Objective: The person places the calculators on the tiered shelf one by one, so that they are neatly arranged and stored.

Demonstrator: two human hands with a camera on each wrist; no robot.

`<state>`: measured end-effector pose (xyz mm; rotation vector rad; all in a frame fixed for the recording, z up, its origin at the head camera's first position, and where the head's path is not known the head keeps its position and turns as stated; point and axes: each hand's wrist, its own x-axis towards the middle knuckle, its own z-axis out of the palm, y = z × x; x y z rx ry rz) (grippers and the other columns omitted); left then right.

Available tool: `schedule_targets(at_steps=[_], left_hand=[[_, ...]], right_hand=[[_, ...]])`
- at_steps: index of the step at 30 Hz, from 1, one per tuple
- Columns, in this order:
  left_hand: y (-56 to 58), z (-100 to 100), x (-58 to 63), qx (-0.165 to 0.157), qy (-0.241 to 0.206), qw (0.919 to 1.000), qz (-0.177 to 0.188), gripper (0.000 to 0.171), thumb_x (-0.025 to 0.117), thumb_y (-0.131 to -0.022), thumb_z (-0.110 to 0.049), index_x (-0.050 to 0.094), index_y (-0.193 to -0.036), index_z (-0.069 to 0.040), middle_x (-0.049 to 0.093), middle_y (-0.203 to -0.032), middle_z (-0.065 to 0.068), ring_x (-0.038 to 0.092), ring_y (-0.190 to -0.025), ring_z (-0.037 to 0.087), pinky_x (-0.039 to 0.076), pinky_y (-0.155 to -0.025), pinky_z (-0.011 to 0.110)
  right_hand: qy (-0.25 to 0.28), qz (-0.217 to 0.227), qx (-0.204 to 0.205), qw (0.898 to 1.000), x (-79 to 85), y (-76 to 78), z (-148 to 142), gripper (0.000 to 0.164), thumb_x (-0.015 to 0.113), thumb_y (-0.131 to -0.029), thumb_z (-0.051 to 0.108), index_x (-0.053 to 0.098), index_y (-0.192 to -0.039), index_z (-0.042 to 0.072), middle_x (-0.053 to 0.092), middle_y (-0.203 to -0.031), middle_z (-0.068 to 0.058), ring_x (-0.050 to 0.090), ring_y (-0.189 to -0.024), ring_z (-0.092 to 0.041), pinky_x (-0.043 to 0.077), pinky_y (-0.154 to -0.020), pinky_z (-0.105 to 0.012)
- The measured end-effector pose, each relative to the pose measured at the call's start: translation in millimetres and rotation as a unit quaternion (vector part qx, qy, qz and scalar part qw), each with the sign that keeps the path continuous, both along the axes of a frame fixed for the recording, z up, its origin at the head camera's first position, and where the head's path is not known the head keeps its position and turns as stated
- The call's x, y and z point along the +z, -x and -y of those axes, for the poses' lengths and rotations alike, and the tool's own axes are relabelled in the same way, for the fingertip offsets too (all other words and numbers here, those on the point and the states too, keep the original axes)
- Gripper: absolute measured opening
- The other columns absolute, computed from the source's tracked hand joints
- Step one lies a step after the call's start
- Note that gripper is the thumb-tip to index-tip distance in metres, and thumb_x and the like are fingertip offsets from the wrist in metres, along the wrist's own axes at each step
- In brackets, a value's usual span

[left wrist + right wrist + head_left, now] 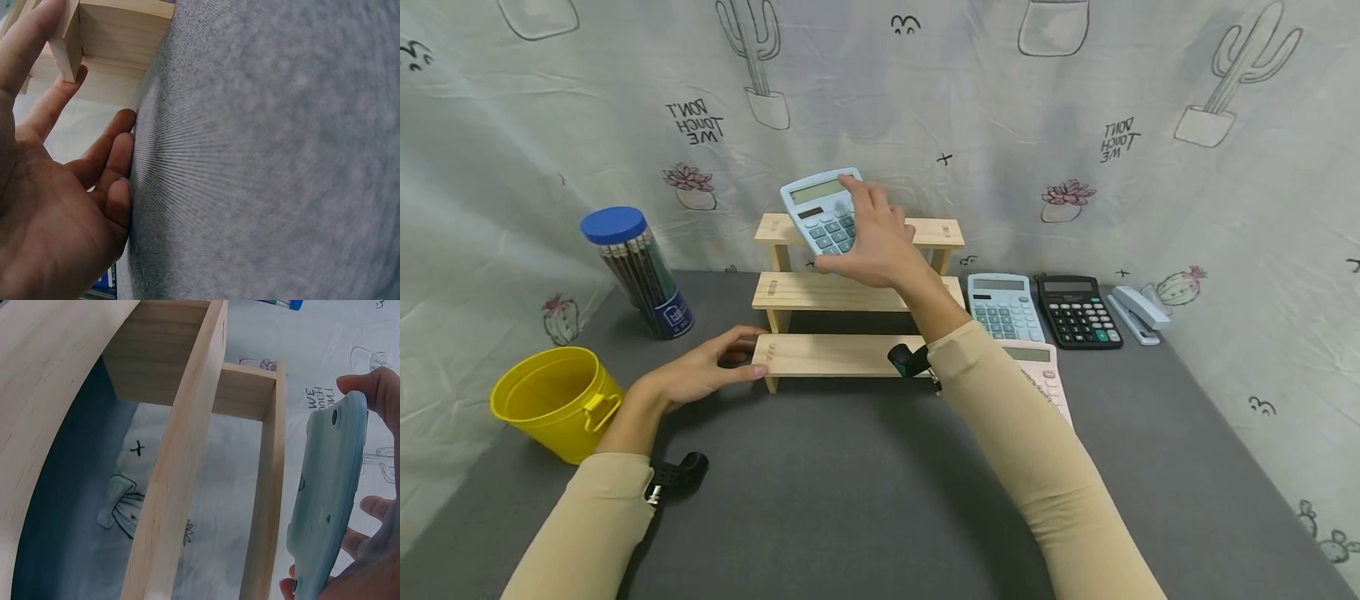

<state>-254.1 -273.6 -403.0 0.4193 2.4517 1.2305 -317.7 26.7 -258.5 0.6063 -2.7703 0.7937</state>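
Note:
A light blue calculator [826,208] is held up by my right hand [880,233], thumb at its lower edge and fingers along the top. It overlaps the top step of a three-tier wooden rack [820,290] in the head view. From the right wrist view, the calculator's back [328,494] faces the rack's steps, with a gap between. My left hand [707,367] touches the left end of the rack's lowest step. In the left wrist view, thumb and index finger lie on either side of that wooden end [72,37], while the other fingers rest near the grey tabletop.
Right of the rack lie a second light blue calculator [1000,304], a black calculator [1078,312], a light blue stapler [1138,312] and a pink calculator [1048,379], partly behind my right sleeve. On the left stand a blue-lidded pencil jar [643,275] and a yellow bucket [553,400].

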Motion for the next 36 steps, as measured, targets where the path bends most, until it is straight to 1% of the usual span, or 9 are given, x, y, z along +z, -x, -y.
schedule_targets(at_steps=[5, 12, 15, 20, 24, 27, 30, 33, 36], left_hand=[[0.0, 0, -1.3, 0.002, 0.001, 1.0000, 0.004, 0.069, 0.066, -0.099, -0.047, 0.033, -0.156, -0.024, 0.041, -0.156, 0.020, 0.040, -0.141, 0.042, 0.036, -0.109, 0.065], [0.5, 1, 1.1, 0.007, 0.000, 1.0000, 0.000, 0.070, 0.066, -0.099, -0.047, 0.032, -0.156, -0.024, 0.040, -0.157, 0.019, 0.040, -0.142, 0.042, 0.035, -0.110, 0.065], [0.6, 2, -0.4, 0.006, -0.004, 1.0000, -0.002, 0.069, 0.066, -0.099, -0.046, 0.033, -0.156, -0.024, 0.041, -0.156, 0.020, 0.041, -0.140, 0.042, 0.035, -0.110, 0.065], [0.6, 1, -3.6, 0.005, -0.009, 0.9999, -0.003, 0.068, 0.066, -0.100, -0.046, 0.033, -0.155, -0.025, 0.042, -0.154, 0.020, 0.042, -0.139, 0.041, 0.034, -0.110, 0.066], [0.9, -1, -4.9, 0.003, -0.011, 0.9999, -0.005, 0.070, 0.066, -0.099, -0.047, 0.033, -0.156, -0.025, 0.042, -0.155, 0.020, 0.042, -0.140, 0.042, 0.034, -0.110, 0.067], [-0.2, 0, -4.3, 0.002, -0.011, 0.9999, -0.009, 0.071, 0.066, -0.100, -0.047, 0.032, -0.157, -0.025, 0.041, -0.156, 0.020, 0.040, -0.141, 0.043, 0.033, -0.110, 0.068], [-2.1, 3, -3.2, 0.003, -0.008, 0.9999, -0.013, 0.071, 0.066, -0.100, -0.046, 0.031, -0.158, -0.025, 0.040, -0.157, 0.021, 0.038, -0.143, 0.044, 0.032, -0.110, 0.069], [-2.8, 4, -3.1, 0.001, -0.011, 0.9998, -0.014, 0.071, 0.065, -0.100, -0.046, 0.030, -0.158, -0.026, 0.040, -0.156, 0.021, 0.038, -0.142, 0.044, 0.032, -0.110, 0.069], [-3.3, 3, -5.1, -0.002, -0.016, 0.9998, -0.013, 0.071, 0.065, -0.100, -0.045, 0.030, -0.158, -0.025, 0.040, -0.156, 0.021, 0.038, -0.142, 0.044, 0.033, -0.110, 0.069]], right_hand=[[-0.005, 0.014, -0.022, 1.000, -3.6, 5.9, 11, 0.107, 0.077, -0.076, 0.052, 0.018, -0.163, 0.032, 0.030, -0.161, -0.006, 0.038, -0.129, -0.038, 0.035, -0.102, -0.056], [-0.037, 0.014, -0.055, 0.998, -5.5, 12.8, 28, 0.100, 0.075, -0.077, 0.056, 0.026, -0.161, 0.033, 0.032, -0.161, -0.003, 0.038, -0.129, -0.032, 0.034, -0.101, -0.048], [-0.047, 0.015, -0.066, 0.997, -6.3, 14.4, 34, 0.095, 0.074, -0.078, 0.059, 0.031, -0.159, 0.032, 0.033, -0.160, -0.001, 0.038, -0.127, -0.030, 0.035, -0.099, -0.046], [-0.046, 0.015, -0.093, 0.995, -8.3, 16.2, 39, 0.083, 0.072, -0.080, 0.063, 0.047, -0.151, 0.029, 0.040, -0.155, 0.001, 0.041, -0.125, -0.029, 0.036, -0.100, -0.046], [-0.044, 0.023, -0.108, 0.993, -9.1, 17.5, 39, 0.084, 0.069, -0.082, 0.072, 0.048, -0.152, 0.030, 0.039, -0.157, 0.001, 0.040, -0.129, -0.029, 0.035, -0.103, -0.045], [-0.052, 0.039, -0.094, 0.993, -7.3, 18.3, 38, 0.084, 0.058, -0.088, 0.076, 0.043, -0.157, 0.030, 0.034, -0.162, 0.000, 0.037, -0.135, -0.031, 0.034, -0.107, -0.047], [-0.059, 0.062, -0.064, 0.994, -4.0, 19.3, 36, 0.078, 0.047, -0.096, 0.073, 0.038, -0.160, 0.030, 0.028, -0.167, 0.000, 0.032, -0.142, -0.035, 0.033, -0.113, -0.051], [-0.052, 0.068, -0.047, 0.995, -2.7, 20.3, 33, 0.070, 0.049, -0.100, 0.063, 0.040, -0.159, 0.027, 0.027, -0.168, -0.001, 0.031, -0.143, -0.038, 0.032, -0.114, -0.052], [-0.040, 0.056, -0.049, 0.996, -6.4, 20.3, 31, 0.068, 0.057, -0.098, 0.058, 0.045, -0.157, 0.026, 0.032, -0.165, -0.002, 0.033, -0.141, -0.037, 0.035, -0.112, -0.051]])
